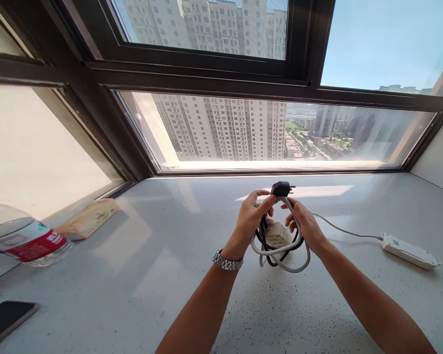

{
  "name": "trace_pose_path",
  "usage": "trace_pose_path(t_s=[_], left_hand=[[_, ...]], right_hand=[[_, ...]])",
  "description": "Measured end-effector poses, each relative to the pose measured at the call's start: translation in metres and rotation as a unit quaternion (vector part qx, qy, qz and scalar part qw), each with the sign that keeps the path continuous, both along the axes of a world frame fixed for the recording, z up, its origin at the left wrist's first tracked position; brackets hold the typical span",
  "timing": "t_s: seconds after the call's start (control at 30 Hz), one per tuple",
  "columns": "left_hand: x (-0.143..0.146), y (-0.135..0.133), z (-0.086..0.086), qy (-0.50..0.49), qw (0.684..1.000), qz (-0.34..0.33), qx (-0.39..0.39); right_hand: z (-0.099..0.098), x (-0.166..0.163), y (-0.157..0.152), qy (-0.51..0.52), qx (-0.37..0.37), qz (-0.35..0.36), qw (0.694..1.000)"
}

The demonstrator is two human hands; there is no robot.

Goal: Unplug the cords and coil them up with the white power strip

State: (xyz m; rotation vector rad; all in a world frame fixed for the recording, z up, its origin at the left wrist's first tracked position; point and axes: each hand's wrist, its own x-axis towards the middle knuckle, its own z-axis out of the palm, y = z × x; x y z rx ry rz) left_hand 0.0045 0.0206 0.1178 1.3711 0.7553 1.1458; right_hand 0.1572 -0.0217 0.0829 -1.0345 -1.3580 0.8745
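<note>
In front of me I hold a looped bundle of grey and black cables [294, 269] a little over the pale speckled counter. A black plug [280, 189] sticks up at the top of the bundle, its metal prongs facing right. My left hand [253, 216] grips the bundle by the plug, thumb over the cables. My right hand [305, 223] has its fingers curled around the loops on the other side. Between my hands is a cream-coloured socket block [278, 234], partly covered by the loops. A thin grey cable runs right to a white oblong plug-like unit [409, 250] lying on the counter.
A large clear bottle with a red label [39, 241] stands at the left beside a tissue pack [89, 219]. A dark phone [7, 322] lies at the lower left. Behind the counter [192, 295] are dark-framed windows [206, 81]; a white wall [437, 152] is at the right.
</note>
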Motion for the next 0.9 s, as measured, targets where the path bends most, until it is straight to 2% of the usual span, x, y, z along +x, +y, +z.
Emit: trace_pose_path(t_s=[0.13, 0.23, 0.37, 0.5, 0.63, 0.77, 0.83, 0.9], left_hand=[[-0.019, 0.033, -0.020, -0.008, 0.994, 0.112, -0.006], [-0.037, 0.056, -0.041, 0.049, 0.977, 0.196, -0.067], [-0.059, 0.074, -0.065, 0.138, 0.960, 0.216, -0.114], [-0.073, 0.083, -0.079, 0.239, 0.932, 0.243, -0.122], [-0.079, 0.083, -0.087, 0.334, 0.890, 0.298, -0.091], [-0.080, 0.082, -0.090, 0.375, 0.861, 0.341, -0.047], [-0.079, 0.081, -0.084, 0.373, 0.852, 0.366, -0.022], [-0.075, 0.077, -0.072, 0.360, 0.844, 0.397, 0.010]], right_hand=[[-0.018, -0.010, 0.005, -0.071, -0.023, -0.016, 0.997], [-0.039, -0.015, 0.013, -0.136, -0.022, -0.018, 0.990], [-0.068, -0.017, 0.018, -0.232, -0.030, -0.041, 0.971], [-0.088, -0.015, 0.017, -0.345, 0.016, -0.060, 0.936], [-0.096, -0.015, 0.016, -0.369, 0.049, -0.075, 0.925], [-0.097, -0.014, 0.015, -0.358, 0.086, -0.102, 0.924], [-0.096, -0.014, 0.015, -0.350, 0.097, -0.117, 0.925], [-0.095, -0.014, 0.015, -0.335, 0.110, -0.132, 0.926]])
